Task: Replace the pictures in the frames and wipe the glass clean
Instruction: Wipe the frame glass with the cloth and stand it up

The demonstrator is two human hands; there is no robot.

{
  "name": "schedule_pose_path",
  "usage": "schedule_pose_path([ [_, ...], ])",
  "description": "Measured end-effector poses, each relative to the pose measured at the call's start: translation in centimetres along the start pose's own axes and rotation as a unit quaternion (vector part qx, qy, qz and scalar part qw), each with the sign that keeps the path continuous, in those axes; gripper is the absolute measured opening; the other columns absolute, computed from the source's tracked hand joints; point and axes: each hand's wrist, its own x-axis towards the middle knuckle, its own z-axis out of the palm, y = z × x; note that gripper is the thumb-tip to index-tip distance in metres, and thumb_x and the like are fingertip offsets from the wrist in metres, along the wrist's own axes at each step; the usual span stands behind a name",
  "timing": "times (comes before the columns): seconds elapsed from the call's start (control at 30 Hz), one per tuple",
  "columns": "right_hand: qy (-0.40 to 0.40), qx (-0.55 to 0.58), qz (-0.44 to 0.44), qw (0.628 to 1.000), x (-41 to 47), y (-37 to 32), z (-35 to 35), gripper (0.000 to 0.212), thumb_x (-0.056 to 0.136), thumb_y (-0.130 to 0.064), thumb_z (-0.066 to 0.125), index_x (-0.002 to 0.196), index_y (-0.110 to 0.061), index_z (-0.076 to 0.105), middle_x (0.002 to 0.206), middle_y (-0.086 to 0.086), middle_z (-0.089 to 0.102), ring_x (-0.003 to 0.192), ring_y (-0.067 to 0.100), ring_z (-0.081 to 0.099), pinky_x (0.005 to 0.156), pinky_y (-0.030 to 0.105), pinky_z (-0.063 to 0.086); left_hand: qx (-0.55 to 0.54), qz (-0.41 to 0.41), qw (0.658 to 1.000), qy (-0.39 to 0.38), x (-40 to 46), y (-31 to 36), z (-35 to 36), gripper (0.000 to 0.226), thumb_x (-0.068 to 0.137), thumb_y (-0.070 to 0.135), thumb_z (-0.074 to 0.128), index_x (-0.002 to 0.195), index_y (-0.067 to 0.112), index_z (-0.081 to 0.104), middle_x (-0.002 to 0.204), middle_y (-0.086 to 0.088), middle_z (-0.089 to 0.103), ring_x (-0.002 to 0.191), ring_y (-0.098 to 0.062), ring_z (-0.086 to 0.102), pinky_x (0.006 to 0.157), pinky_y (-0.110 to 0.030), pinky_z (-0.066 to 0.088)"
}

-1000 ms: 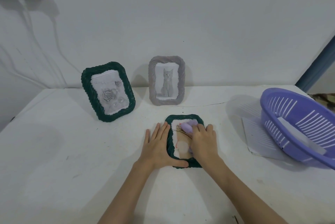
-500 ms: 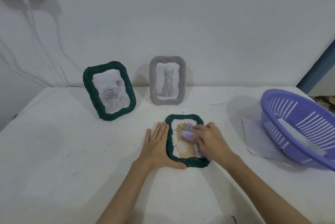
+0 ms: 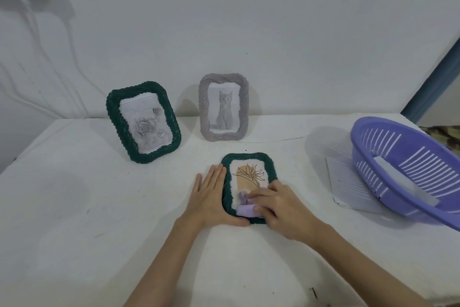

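right hand (image 3: pixel 281 207) clutching purple cloth (image 3: pixel 245 209) on flat green frame (image 3: pixel 270 165), left hand (image 3: pixel 211 198) flat, bracing frame

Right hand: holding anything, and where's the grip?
The right hand grips a small crumpled lilac cloth, fingers curled over its right end, pressing it onto the lower glass of the flat dark green woven picture frame.

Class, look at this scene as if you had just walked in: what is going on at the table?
A person is wiping the glass of a small green frame that lies flat on the white table. The right hand rubs a purple cloth over its lower part, while the left hand lies flat against the frame's left edge. Behind stand a larger green frame and a grey frame. A purple basket sits on papers at the right.
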Motion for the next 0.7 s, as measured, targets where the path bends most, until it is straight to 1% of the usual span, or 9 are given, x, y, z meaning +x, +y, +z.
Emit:
schedule_pose_path([
  [0.07, 0.029, -0.03, 0.03, 0.999, -0.1, 1.5, -0.3, 0.028, 0.088, -0.024, 0.045, 0.103, -0.02, 0.069, 0.117, -0.013, 0.063, 0.082, 0.017, 0.035, 0.075, 0.026, 0.028, 0.006, -0.003, 1.0, -0.006, 0.0, 0.0, -0.2, 0.147, 0.033, 0.09, 0.04, 0.146, 0.015, -0.015, 0.156, 0.005, -0.017, 0.141, -0.009, -0.021, 0.116, -0.039, -0.014],
  [0.13, 0.048, -0.052, 0.075, 0.995, 0.6, 2.5, -0.4, 0.025, 0.088, -0.016, 0.051, 0.106, -0.019, 0.068, 0.118, -0.008, 0.063, 0.084, 0.021, 0.039, 0.076, 0.031, 0.032, 0.005, -0.006, 1.0, -0.012, 0.1, 0.0, -0.2, 0.145, 0.034, 0.09, 0.039, 0.146, 0.014, -0.015, 0.156, 0.004, -0.017, 0.142, -0.01, -0.021, 0.116, -0.039, -0.014],
  [0.23, 0.057, -0.04, 0.091, 0.993, 1.8, 1.9, 0.0, 0.027, 0.09, -0.017, 0.05, 0.111, -0.021, 0.066, 0.121, -0.008, 0.062, 0.089, 0.022, 0.041, 0.079, 0.033, 0.031, 0.004, -0.007, 1.0, -0.014, 0.1, 0.1, -0.2, 0.148, 0.032, 0.092, 0.04, 0.145, 0.015, -0.015, 0.156, 0.005, -0.017, 0.142, -0.01, -0.02, 0.116, -0.04, -0.014],
  [0.3, 0.045, -0.028, 0.059, 0.997, 1.2, 1.2, 0.2, 0.027, 0.09, -0.023, 0.049, 0.111, -0.023, 0.065, 0.123, -0.011, 0.06, 0.089, 0.018, 0.038, 0.08, 0.03, 0.031, 0.006, -0.006, 1.0, -0.014, 0.1, 0.0, -0.1, 0.152, 0.028, 0.095, 0.039, 0.145, 0.015, -0.015, 0.156, 0.005, -0.017, 0.142, -0.01, -0.021, 0.116, -0.04, -0.014],
  [0.43, 0.008, 0.014, 0.023, 1.0, -1.4, 2.0, -1.1, 0.037, 0.087, -0.038, 0.039, 0.105, -0.025, 0.069, 0.115, -0.014, 0.064, 0.085, 0.017, 0.04, 0.079, 0.031, 0.036, 0.002, -0.006, 1.0, -0.012, 0.2, 0.0, 0.0, 0.145, 0.034, 0.089, 0.042, 0.146, 0.016, -0.014, 0.156, 0.006, -0.016, 0.141, -0.009, -0.021, 0.116, -0.041, -0.013],
  [0.5, 0.014, 0.001, 0.036, 0.999, -1.1, 3.1, -1.6, 0.034, 0.087, -0.035, 0.043, 0.105, -0.024, 0.069, 0.114, -0.011, 0.066, 0.083, 0.017, 0.04, 0.078, 0.034, 0.04, -0.002, -0.004, 1.0, -0.019, 0.1, 0.0, -0.1, 0.145, 0.034, 0.089, 0.043, 0.146, 0.017, -0.014, 0.156, 0.007, -0.016, 0.141, -0.008, -0.021, 0.116, -0.04, -0.014],
  [0.57, 0.051, -0.032, 0.058, 0.996, 0.8, 4.1, -1.3, 0.027, 0.088, -0.023, 0.051, 0.108, -0.018, 0.068, 0.114, -0.005, 0.067, 0.083, 0.019, 0.04, 0.077, 0.036, 0.041, -0.006, -0.008, 1.0, -0.024, 0.1, 0.1, -0.3, 0.145, 0.034, 0.089, 0.044, 0.146, 0.018, -0.013, 0.156, 0.008, -0.016, 0.141, -0.007, -0.02, 0.116, -0.041, -0.015],
  [0.63, 0.083, -0.051, 0.097, 0.99, 3.6, 4.5, -0.7, 0.026, 0.089, -0.015, 0.054, 0.112, -0.014, 0.066, 0.117, 0.001, 0.066, 0.087, 0.024, 0.042, 0.08, 0.035, 0.037, -0.007, -0.016, 1.0, -0.026, 0.1, 0.1, -0.3, 0.145, 0.034, 0.089, 0.045, 0.146, 0.018, -0.013, 0.156, 0.009, -0.015, 0.141, -0.007, -0.02, 0.115, -0.045, -0.015],
  [0.7, 0.088, -0.048, 0.12, 0.988, 6.3, 4.3, -0.1, 0.026, 0.091, -0.015, 0.053, 0.113, -0.014, 0.066, 0.119, 0.002, 0.064, 0.092, 0.027, 0.043, 0.082, 0.035, 0.035, -0.005, -0.019, 0.999, -0.029, 0.0, 0.3, -0.4, 0.144, 0.035, 0.09, 0.045, 0.146, 0.019, -0.014, 0.156, 0.01, -0.015, 0.142, -0.008, -0.02, 0.115, -0.048, -0.015],
])
